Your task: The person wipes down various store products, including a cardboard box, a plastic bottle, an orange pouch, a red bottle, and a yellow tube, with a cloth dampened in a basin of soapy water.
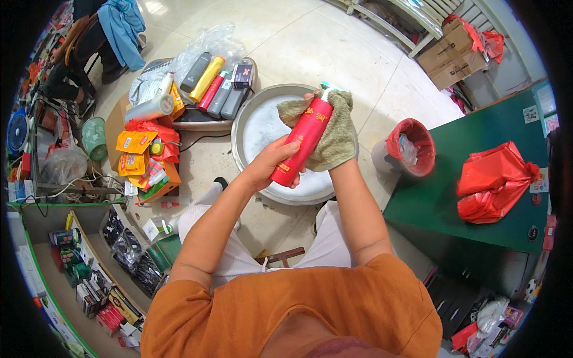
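My left hand grips the lower part of a red plastic bottle, which is tilted over a round metal basin. White suds lie in the basin. An olive-green cloth covers most of my right hand and rests against the bottle's upper side. The bottle's white neck and pale green top stick out by the cloth. How the covered fingers hold the cloth and bottle is largely hidden.
Several bottles lie on a padded seat left of the basin, near a carton of pouches. A lined waste bin and a green cabinet with a red plastic bag stand to the right. Shelves hold small boxes at lower left.
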The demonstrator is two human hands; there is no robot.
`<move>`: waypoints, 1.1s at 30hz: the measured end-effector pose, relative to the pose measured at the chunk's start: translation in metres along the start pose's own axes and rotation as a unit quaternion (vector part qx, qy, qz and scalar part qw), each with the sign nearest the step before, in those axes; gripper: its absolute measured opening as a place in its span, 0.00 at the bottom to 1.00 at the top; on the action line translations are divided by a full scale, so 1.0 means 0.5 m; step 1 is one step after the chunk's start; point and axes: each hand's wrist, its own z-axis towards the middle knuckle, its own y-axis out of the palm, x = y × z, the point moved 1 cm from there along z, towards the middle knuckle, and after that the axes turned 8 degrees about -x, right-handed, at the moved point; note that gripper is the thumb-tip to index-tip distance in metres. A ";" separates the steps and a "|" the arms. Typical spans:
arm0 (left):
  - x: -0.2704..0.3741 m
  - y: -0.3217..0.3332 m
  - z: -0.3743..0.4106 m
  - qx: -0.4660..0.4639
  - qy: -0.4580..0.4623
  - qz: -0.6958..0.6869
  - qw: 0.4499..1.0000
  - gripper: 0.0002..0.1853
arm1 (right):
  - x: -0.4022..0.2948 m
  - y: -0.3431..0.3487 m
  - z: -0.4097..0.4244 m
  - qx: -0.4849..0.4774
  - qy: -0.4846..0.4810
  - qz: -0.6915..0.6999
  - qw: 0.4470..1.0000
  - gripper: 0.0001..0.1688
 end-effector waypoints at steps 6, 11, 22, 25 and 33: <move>-0.025 0.026 0.024 0.285 0.075 0.465 0.835 0.30 | 0.050 -0.064 0.034 0.060 0.015 -0.107 0.992 0.23; -0.024 0.019 0.025 0.365 0.134 0.511 0.767 0.27 | 0.146 -0.168 0.042 -0.021 -0.137 -0.439 0.888 0.17; -0.021 -0.036 0.015 0.388 0.195 0.500 0.749 0.25 | 0.177 -0.177 0.052 -0.114 0.000 -0.345 0.932 0.18; 0.018 -0.061 0.010 0.411 0.197 0.480 0.749 0.25 | 0.099 -0.074 0.015 -0.056 0.190 -0.045 0.979 0.21; 0.069 -0.079 -0.021 0.158 0.166 -0.094 0.969 0.25 | 0.142 -0.026 -0.021 -0.116 0.321 -0.059 0.938 0.34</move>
